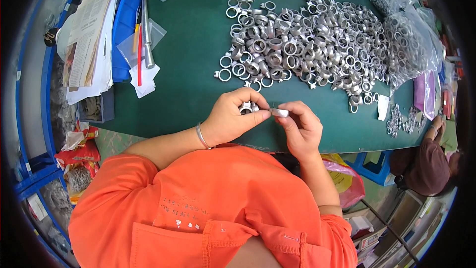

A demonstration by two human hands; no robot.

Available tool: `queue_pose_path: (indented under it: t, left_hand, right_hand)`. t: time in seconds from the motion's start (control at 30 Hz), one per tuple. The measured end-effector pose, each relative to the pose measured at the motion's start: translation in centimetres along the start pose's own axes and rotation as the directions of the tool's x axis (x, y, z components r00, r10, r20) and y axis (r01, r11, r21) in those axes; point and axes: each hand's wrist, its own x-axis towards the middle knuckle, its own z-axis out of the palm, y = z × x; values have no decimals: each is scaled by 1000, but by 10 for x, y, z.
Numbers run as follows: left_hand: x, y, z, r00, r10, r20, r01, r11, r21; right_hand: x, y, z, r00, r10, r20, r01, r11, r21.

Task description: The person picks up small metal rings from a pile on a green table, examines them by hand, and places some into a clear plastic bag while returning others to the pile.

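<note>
Over the table's near edge my two hands meet, fingertips almost touching. My right hand pinches a silver-grey metal ring between thumb and fingers. My left hand is closed, with a few more metal rings showing in the curl between its thumb and forefinger. Its thumb and fingertips press together beside the right hand's ring. A thin upright sliver shows there, too small to name. Just beyond the hands spreads a big heap of similar rings, many with a small tab on the rim.
At the left a blue bin holds papers, beside a tapered metal rod and a red pen. A clear bag of rings, a purple basket and small metal parts lie right. Another person sits at far right.
</note>
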Motion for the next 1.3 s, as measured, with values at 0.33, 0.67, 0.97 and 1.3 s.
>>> queue_pose_path:
  t: [0.33, 0.67, 0.97, 1.3]
  left_hand:
    - [-2, 4, 1, 983, -75, 166, 105, 978, -180]
    - [0, -3, 2, 961, 239, 135, -251, 965, 75]
    - [4, -17, -6, 779, -379, 499, 615, 309, -725]
    - [2, 3, 2, 832, -459, 311, 525, 470, -710]
  right_hand:
    - [7, -1, 4, 932, -361, 31, 350, 877, -329]
    - [0, -1, -4, 895, 401, 196, -445, 772, 454]
    - [30, -31, 6, 872, -439, 218, 485, 835, -260]
    - [98, -3, -7, 897, -431, 99, 332, 508, -795]
